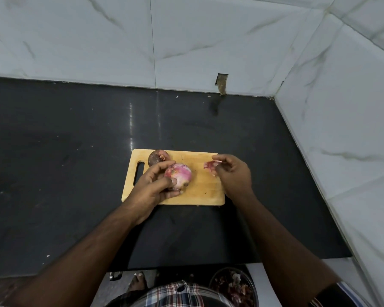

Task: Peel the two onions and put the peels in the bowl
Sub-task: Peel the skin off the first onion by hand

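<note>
A wooden cutting board [204, 191] lies on the black counter. My left hand [152, 187] grips a partly peeled pink-and-white onion [181, 176] just above the board. Behind it, at the board's far left corner, sits a dark, unpeeled onion [157, 157]. To the right, my right hand [233, 173] pinches a torn pink piece of peel [210, 166] over the board, apart from the onion. At the bottom edge of the view, below the counter's front, a dark bowl [251, 282] holds several reddish peels.
The black counter [75, 173] spreads wide to the left and behind the board. White marble-tiled walls [208, 41] close it in at the back and right, with a small chipped hole [222, 84] at the back wall's base. A bare foot [138, 282] shows below the counter.
</note>
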